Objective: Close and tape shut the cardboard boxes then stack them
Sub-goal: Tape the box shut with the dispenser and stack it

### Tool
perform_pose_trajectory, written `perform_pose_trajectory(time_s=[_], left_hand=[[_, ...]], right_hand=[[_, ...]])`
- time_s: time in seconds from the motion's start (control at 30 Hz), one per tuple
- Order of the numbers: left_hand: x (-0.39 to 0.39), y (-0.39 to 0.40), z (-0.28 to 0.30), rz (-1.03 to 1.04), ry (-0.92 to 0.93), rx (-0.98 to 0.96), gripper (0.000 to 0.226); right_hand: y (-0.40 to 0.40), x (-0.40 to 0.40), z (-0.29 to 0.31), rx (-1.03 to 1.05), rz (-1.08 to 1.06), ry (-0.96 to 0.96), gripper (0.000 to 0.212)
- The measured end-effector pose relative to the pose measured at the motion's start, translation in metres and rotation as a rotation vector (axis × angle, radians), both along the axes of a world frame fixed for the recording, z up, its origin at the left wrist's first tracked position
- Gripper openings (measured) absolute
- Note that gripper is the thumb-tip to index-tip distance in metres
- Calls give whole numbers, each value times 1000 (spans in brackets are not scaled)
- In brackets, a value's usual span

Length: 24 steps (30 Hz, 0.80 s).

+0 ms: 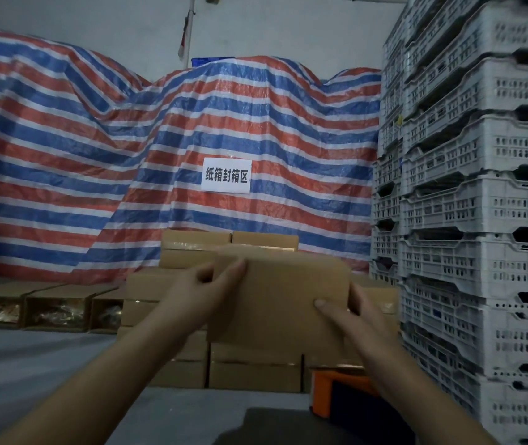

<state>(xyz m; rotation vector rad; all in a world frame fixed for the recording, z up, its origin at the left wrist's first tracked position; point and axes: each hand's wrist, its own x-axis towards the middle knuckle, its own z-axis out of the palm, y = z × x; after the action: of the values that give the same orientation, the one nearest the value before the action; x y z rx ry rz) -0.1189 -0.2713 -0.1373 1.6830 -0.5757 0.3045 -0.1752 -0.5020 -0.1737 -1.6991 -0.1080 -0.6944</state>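
I hold a closed brown cardboard box (282,297) in the air in front of me, its broad face towards the camera. My left hand (205,290) grips its upper left corner, fingers over the edge. My right hand (349,313) clasps its right side, thumb on the front face. Behind and below the held box stands a stack of closed cardboard boxes (189,252), several layers high, partly hidden by the box and my hands.
A red, white and blue striped tarpaulin (95,155) with a white paper sign (226,175) covers the back. Tall stacks of grey plastic crates (468,220) rise on the right. Open boxes (57,309) lie on the floor at left. An orange object (327,390) sits below the stack.
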Motion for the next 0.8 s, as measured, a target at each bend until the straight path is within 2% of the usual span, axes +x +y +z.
perform_pose_trajectory(time_s=[0.1,0.13,0.23,0.4,0.5,0.6,0.67,0.8], left_hand=[[5,-42,48,-2,-26,-125,43],[7,-57,64,-18,-26,-135,44],[24,-98,103,-140,0,-161,51],[78,-153,124,-306,15,-17,39],[117,-179,126,-321,11,66,45],[153,-199,124,-252,-44,220,55],[174,-210,121,-131,-132,333,56],[209,-227,120,133,-230,418,57]], right_hand=[[-29,3,38,4,-14,-125,91],[-40,8,51,16,-34,-158,84],[-74,25,91,89,-113,-218,42],[-134,64,131,171,-162,-76,45],[-166,97,139,190,-167,61,34],[-193,132,141,207,-182,193,37],[-207,155,141,212,-187,254,38],[-225,191,141,261,-168,368,42]])
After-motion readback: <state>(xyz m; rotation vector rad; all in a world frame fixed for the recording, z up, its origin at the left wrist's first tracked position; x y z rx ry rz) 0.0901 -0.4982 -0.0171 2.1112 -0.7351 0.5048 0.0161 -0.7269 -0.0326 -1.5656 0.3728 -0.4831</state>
